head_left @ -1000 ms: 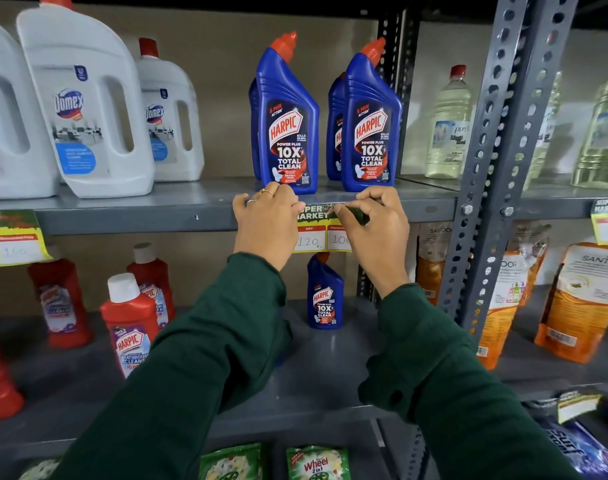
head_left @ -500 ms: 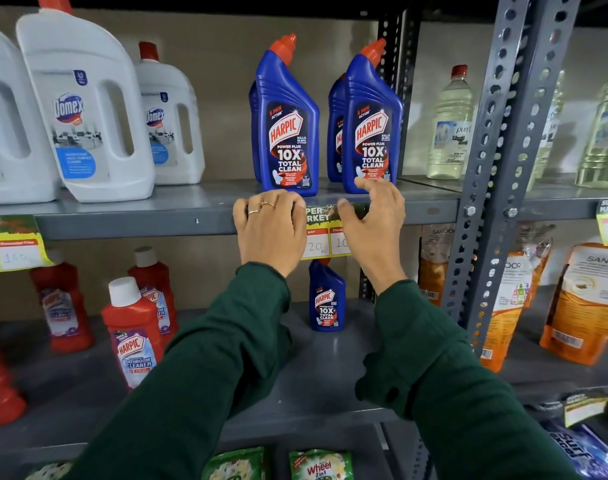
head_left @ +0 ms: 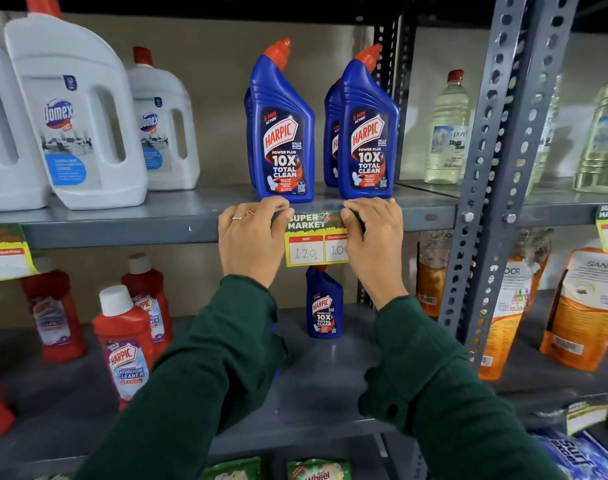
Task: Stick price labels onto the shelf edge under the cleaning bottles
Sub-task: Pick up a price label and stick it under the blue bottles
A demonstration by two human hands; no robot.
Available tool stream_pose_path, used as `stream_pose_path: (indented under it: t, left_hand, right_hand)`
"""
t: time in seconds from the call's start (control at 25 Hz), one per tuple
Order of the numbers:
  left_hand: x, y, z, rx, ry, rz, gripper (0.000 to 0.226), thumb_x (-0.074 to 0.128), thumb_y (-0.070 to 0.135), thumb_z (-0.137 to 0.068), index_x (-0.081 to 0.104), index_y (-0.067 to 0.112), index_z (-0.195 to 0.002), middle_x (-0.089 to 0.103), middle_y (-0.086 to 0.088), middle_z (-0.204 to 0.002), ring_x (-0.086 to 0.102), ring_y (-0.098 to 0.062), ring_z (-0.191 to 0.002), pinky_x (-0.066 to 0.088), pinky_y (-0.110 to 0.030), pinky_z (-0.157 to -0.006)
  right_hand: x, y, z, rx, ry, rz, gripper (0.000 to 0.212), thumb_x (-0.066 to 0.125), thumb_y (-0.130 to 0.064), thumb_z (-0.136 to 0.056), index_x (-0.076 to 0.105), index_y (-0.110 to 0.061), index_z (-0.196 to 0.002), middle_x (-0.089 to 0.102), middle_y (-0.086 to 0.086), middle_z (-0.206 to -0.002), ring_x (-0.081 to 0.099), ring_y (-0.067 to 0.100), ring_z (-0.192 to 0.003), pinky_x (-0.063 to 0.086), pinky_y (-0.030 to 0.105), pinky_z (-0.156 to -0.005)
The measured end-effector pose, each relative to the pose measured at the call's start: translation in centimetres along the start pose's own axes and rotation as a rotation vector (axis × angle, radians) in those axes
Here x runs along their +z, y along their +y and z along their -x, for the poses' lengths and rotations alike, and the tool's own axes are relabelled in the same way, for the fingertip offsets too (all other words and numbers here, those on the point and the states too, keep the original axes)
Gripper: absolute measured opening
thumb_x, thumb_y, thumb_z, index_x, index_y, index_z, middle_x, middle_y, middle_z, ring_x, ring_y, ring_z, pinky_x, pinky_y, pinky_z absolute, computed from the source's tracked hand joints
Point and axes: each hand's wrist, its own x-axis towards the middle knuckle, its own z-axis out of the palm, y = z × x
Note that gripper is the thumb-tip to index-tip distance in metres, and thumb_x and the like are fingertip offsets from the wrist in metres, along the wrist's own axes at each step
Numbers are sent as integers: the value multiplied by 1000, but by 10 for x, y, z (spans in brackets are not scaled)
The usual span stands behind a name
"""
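Observation:
A yellow and green price label [head_left: 312, 241] marked 120 and 100 lies against the grey shelf edge [head_left: 122, 233], right under two blue Harpic bottles [head_left: 282, 133] [head_left: 369, 133]. My left hand [head_left: 252, 239] covers the label's left end, its fingers curled over the top of the shelf edge. At the label's right end, my right hand [head_left: 375, 242] presses in the same way. The label's middle shows between the two hands; both of its ends are hidden.
White Domex jugs [head_left: 77, 116] stand at the left of the same shelf, and another label [head_left: 4, 254] hangs under them. Red Harpic bottles [head_left: 124, 344] and a small blue one [head_left: 324, 303] sit on the lower shelf. A perforated upright [head_left: 496, 174] rises at the right, with orange pouches [head_left: 586, 306] past it.
My right hand rose to the foot of the right blue bottle, then came back down onto the label's right end. My left hand slid slightly left, baring more of the label.

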Motion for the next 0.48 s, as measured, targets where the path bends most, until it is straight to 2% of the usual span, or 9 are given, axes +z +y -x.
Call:
stream_pose_path:
  t: [0.08,0.24,0.48]
  left_hand:
    - [-3,-1,1,17,-10,8,9,60,16,-88,64,10,-94,73,-9,-82,62,-27,-83,35,-39,-90]
    - [-5,-1,2,42,-20,4,10,60,10,-87,65,8,-95,73,-11,-85,62,-28,-85,38,-43,-89]
    - [-8,-2,5,49,-49,21,15,54,8,-90,64,10,-100,72,-12,-91,58,-28,-92,32,-35,-91]
  right_hand:
    - [-2,2,0,-14,-8,30,16,53,-7,-89,63,-4,-100,68,14,-103,56,28,-102,32,45,-104]
    - [-3,3,1,11,-19,60,22,50,-2,-88,61,-3,-108,67,16,-108,54,31,-106,36,43,-101]
    - [-18,-4,3,90,-99,-73,33,45,11,-84,59,-4,-109,62,17,-114,51,29,-112,42,45,-99]
